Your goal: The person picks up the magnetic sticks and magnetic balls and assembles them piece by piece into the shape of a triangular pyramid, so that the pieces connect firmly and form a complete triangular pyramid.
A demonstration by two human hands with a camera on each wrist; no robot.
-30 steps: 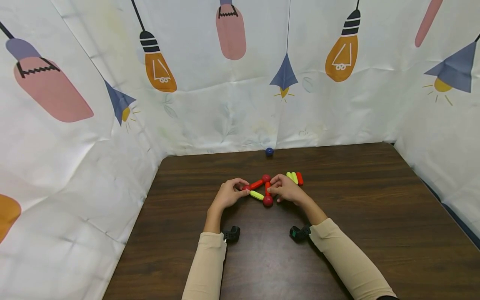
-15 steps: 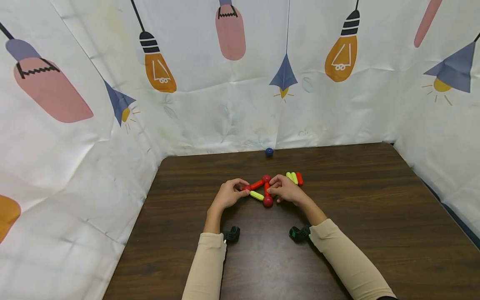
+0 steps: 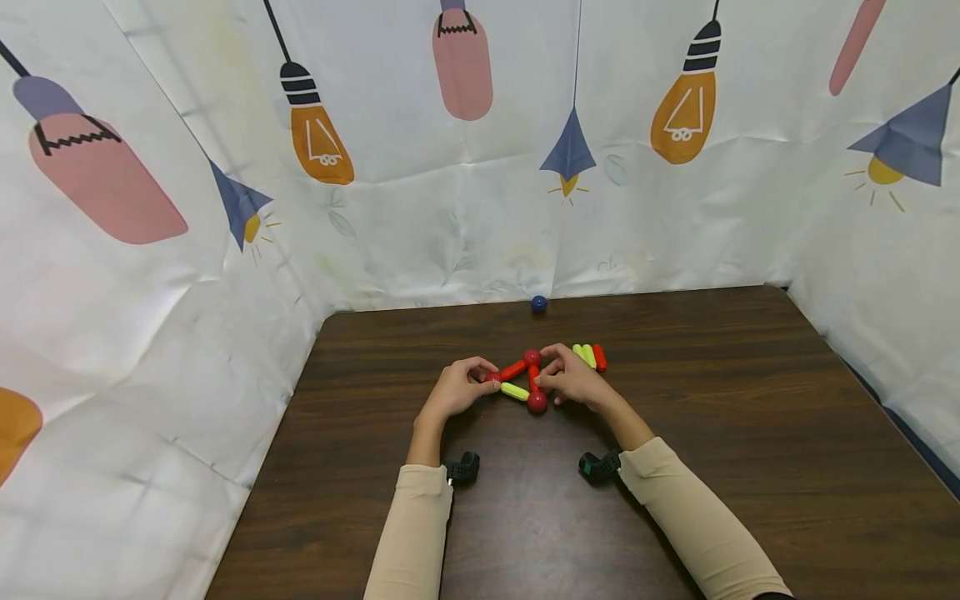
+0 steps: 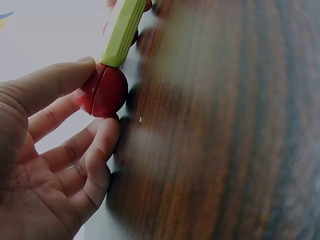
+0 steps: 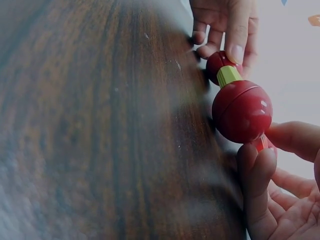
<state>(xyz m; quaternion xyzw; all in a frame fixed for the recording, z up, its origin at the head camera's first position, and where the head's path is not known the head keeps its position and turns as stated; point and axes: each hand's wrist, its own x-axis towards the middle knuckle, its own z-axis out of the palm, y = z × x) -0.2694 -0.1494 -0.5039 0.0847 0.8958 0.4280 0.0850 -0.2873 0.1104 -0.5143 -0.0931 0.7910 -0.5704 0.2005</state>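
A triangle of red balls and short rods lies on the table in the head view. My left hand (image 3: 459, 387) pinches its left red ball (image 4: 111, 92) between thumb and fingers. From that ball a yellow-green rod (image 3: 514, 391) runs to the near red ball (image 3: 537, 402), and a red rod (image 3: 513, 370) runs to the far red ball (image 3: 532, 357). Between the near and far balls is a second red rod (image 3: 534, 377). My right hand (image 3: 576, 379) holds that rod with thumb and curled fingers, its index finger reaching beside the far ball.
Behind my right hand lie two yellow-green rods (image 3: 584, 356) and a red rod (image 3: 599, 357), side by side. A blue ball (image 3: 538, 304) sits at the back edge of the brown table (image 3: 360, 400). A printed white curtain (image 3: 420, 225) encloses the table's back and sides.
My right index finger has lifted and shifted slightly away from me, up beside the far ball. The near ball has moved a touch to the right. My left hand keeps its place.
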